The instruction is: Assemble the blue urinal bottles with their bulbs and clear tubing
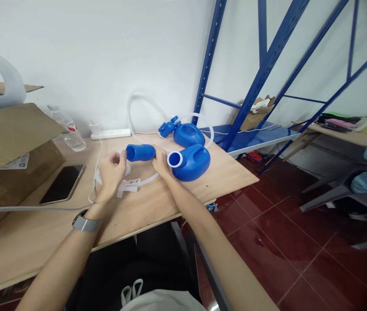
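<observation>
A short, curved blue plastic tube [142,153] with a wide open mouth facing left is held above the table. My right hand [160,160] is closed around its right end. My left hand [112,172] is beside the mouth with curled fingers, its fingertips close to the rim; whether they pinch anything small is hidden. Just right of my right hand lies a blue urinal bottle [193,164] with a white-rimmed open neck. Behind it is a second blue bottle [189,135], with a blue spout piece [167,128] at its left. A white strap [129,185] lies below the tube.
A clear hose [130,108] loops up against the wall. At left are an open cardboard box [14,142], a phone [62,183], a water bottle [72,134] and a power strip [112,134]. Blue metal shelving [251,95] stands at right, past the table edge.
</observation>
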Demonstrator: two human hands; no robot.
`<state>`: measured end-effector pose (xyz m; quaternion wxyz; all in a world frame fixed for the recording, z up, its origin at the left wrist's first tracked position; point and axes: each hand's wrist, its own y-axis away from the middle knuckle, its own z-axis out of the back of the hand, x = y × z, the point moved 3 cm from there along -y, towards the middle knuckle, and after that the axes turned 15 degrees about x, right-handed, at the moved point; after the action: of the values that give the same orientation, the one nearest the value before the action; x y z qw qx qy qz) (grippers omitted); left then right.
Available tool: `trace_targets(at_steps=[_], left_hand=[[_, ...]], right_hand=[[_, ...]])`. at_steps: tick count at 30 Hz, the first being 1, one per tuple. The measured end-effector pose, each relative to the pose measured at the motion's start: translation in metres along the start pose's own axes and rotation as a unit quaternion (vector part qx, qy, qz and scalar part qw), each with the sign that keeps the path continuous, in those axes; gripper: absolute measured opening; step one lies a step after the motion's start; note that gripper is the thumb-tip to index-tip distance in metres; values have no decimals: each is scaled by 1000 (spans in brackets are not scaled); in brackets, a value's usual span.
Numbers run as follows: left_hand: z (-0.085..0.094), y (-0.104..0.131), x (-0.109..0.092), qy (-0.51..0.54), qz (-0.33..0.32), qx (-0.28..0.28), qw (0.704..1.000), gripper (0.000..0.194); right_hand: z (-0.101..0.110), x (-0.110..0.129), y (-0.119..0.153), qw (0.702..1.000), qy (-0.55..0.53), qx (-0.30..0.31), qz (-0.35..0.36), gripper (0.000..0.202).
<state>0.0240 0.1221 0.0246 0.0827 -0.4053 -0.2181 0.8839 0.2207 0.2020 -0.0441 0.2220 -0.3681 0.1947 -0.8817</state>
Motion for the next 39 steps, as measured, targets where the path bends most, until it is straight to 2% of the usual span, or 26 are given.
trace_targets(at_steps=[4,7,9,10,14,16,18,21,24,26,29,33,36,39], left_hand=[[-12,-7,18,-75,35,111,990,39],[-14,-8,23,-106,21,110,988,27],[-14,-7,19,-70,-27,90,993,23],[-15,-7,16,-33,-54,88,994,30],[-21,-3,3,140,-121,125,975,95],[-21,-1,-4,139,-144,115,973,104],[-15,2,-9,83,-162,59,982,97],[-3,6,-16,12,-178,-20,984,75],[4,8,-18,-3,-178,-32,983,49],[6,9,-18,-3,-186,-43,982,40],[5,12,-20,-11,-238,-51,970,38],[3,15,-22,-32,-294,-36,955,39],[7,18,-25,-32,-271,-51,961,36],[9,21,-29,-18,-208,-85,974,35]], right_hand=[[1,0,-1,1000,-25,-13,-8,60],[0,0,-1,1000,-25,-17,-4,57],[0,1,-1,1000,-20,-18,-5,54],[0,2,-1,1000,-19,-18,-6,52],[2,9,0,1000,-7,-17,-13,49],[2,14,1,1000,3,-9,-12,51],[2,20,1,1000,0,5,5,56],[-1,30,1,998,-5,44,41,63],[-4,37,0,995,6,88,51,65],[-4,38,-2,994,10,98,51,62],[-3,38,-4,993,3,99,72,58],[-2,36,-4,985,-13,119,126,57],[-1,37,-3,985,11,122,123,54],[-1,42,-3,986,61,127,85,47]])
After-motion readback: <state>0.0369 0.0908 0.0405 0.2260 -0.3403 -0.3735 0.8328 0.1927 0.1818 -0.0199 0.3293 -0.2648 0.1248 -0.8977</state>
